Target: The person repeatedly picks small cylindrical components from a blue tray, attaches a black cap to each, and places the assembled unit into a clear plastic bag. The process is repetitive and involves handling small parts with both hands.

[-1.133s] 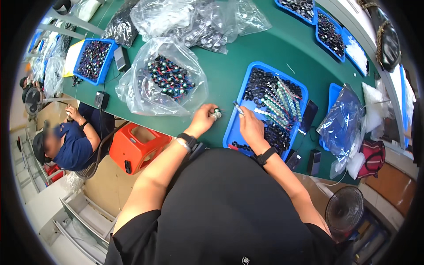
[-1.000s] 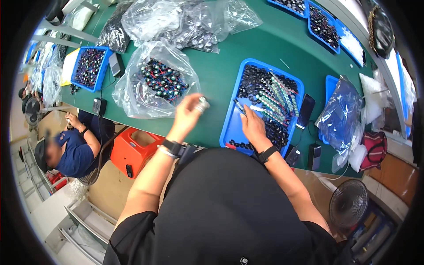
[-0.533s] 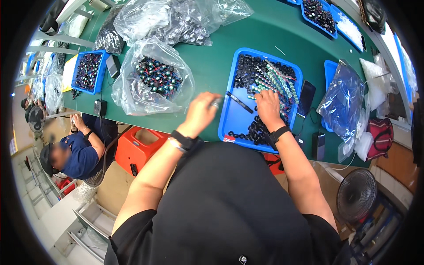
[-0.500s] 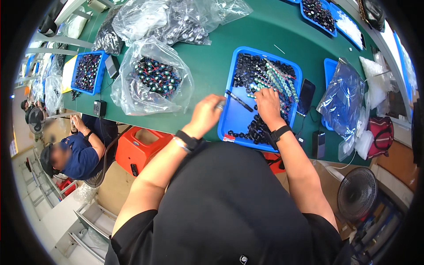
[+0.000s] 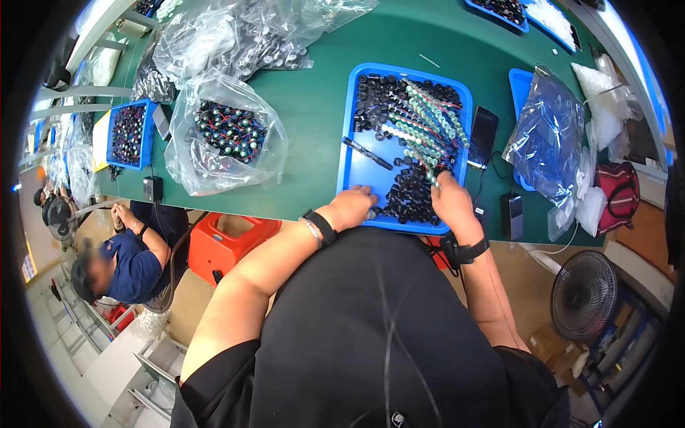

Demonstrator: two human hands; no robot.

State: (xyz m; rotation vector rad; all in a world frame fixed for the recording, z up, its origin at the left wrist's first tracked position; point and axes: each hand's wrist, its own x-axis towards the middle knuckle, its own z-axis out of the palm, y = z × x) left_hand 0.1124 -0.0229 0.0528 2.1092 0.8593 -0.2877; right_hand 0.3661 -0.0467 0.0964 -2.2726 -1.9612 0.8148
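Blue plastic tray (image 5: 360, 167) at frame centre, on the green worktop (image 5: 314, 107); both of the person's hands rest at its near edge. Left hand (image 5: 352, 205): fingers curled over the tray's lower rim, tips touching a small pale part (image 5: 370, 213) — whether it is pinched or only touched, I cannot tell. Black band on that wrist. Right hand (image 5: 452, 200): fingers bunched together at the lower end of the green bead-like strips (image 5: 427, 132), seemingly closed on the tip of one strip; grip partly hidden by the knuckles. Black watch on that wrist. Hands are apart, with a heap of small black parts (image 5: 409, 202) lying between them inside the tray.

Tray contents, outward: more black parts across its upper end, the green strips fanned diagonally along its right side, a dark pen-like tool (image 5: 367, 153) lying loose on the bare blue floor at its left.

Right of the tray: a dark phone (image 5: 483, 137) flat on the worktop, then a crumpled bluish plastic bag (image 5: 549, 139) over a second blue tray. Left of centre: a clear bag of dark cylindrical parts with coloured wires (image 5: 228, 132). Upper left: further clear bags, another small blue tray (image 5: 129, 134) full of dark parts.

Lower left — a second person in a dark blue shirt (image 5: 128, 267) sits below the bench edge beside an orange box (image 5: 232, 242). Lower right: a floor fan (image 5: 585, 296).
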